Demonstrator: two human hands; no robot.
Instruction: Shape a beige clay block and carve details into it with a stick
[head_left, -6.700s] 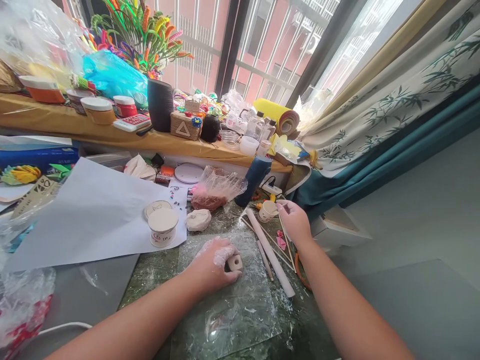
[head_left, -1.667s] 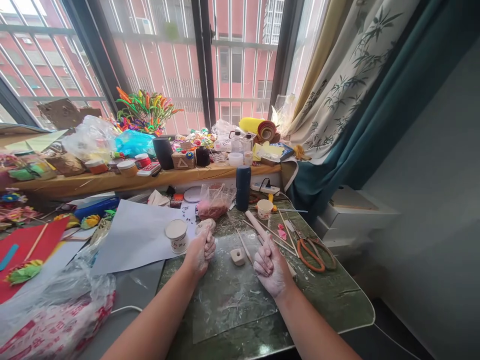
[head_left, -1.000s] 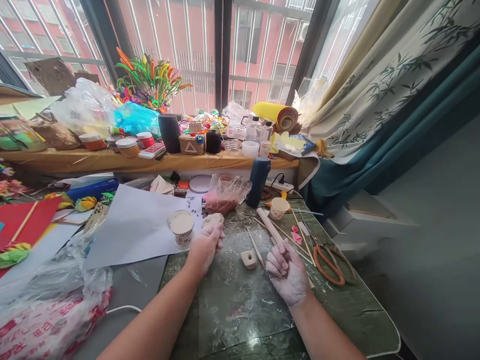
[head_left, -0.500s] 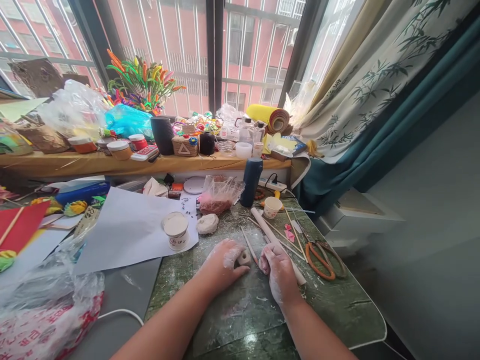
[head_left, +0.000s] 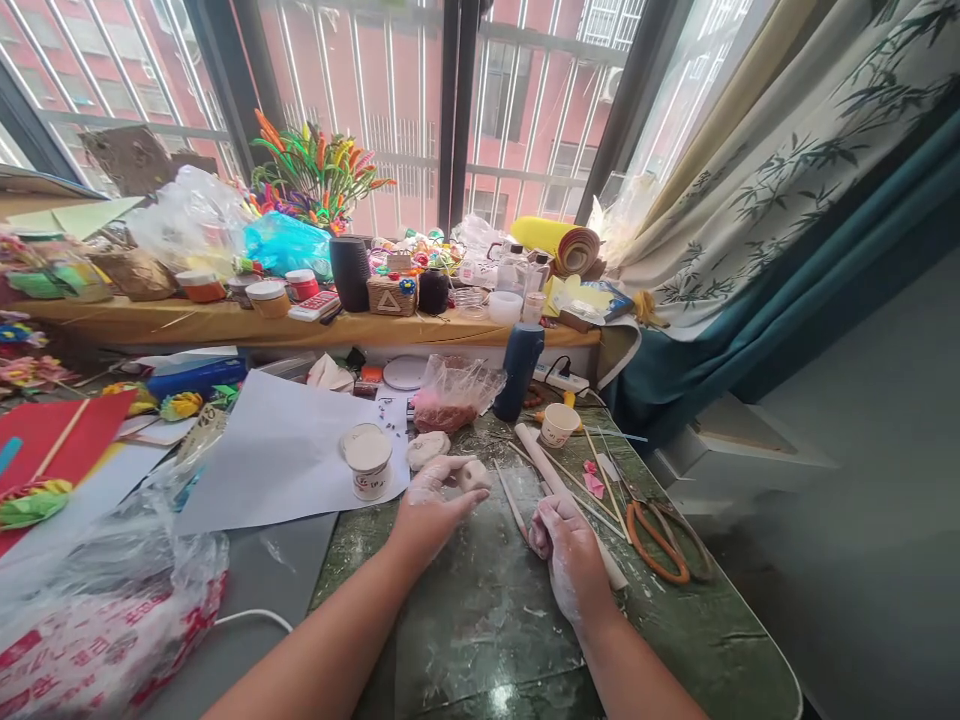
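My left hand (head_left: 433, 497), dusted white, reaches forward over the clear sheet (head_left: 480, 590) and pinches a small pale clay block (head_left: 473, 473) between thumb and fingers. A lump of white clay (head_left: 427, 448) lies just beyond it, next to a white paper cup (head_left: 368, 463). My right hand (head_left: 568, 548), also floury, rests curled on the green marble table (head_left: 675, 610), its fingers closed over the near end of a white rolling rod (head_left: 546, 467).
Wooden sticks (head_left: 592, 480), orange-handled scissors (head_left: 660, 535), a small paper cup (head_left: 559, 424), a dark bottle (head_left: 519, 370) and a bag of red stuff (head_left: 450, 392) crowd the table's back. White paper (head_left: 277, 450) lies left. A cluttered shelf (head_left: 225, 320) runs under the window.
My left hand has lifted the clay block off the sheet and carried it forward, toward the clay lump. My right hand stays curled by the rod. The camera has tilted slightly up.
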